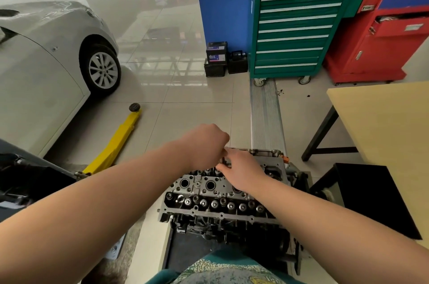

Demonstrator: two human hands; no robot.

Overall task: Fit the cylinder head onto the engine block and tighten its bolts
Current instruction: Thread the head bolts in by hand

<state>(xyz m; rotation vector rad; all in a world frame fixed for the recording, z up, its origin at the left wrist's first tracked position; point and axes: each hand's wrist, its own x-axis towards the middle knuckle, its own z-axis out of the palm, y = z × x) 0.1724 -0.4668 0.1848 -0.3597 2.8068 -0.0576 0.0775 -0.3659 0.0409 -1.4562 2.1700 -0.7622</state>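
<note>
Tiled floor (197, 116); both hands' (205, 144) curled grip over cylinder head (209, 193)

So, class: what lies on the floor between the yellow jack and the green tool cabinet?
In the head view, the stretch from the yellow jack to the green tool cabinet is mostly bare tile, with stacked black car batteries standing just left of the cabinet.

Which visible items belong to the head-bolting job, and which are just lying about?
In use: cylinder head, engine block, left hand, right hand, small dark part pinched between them.

Lying about: yellow floor jack, green tool cabinet, batteries, car.
</note>
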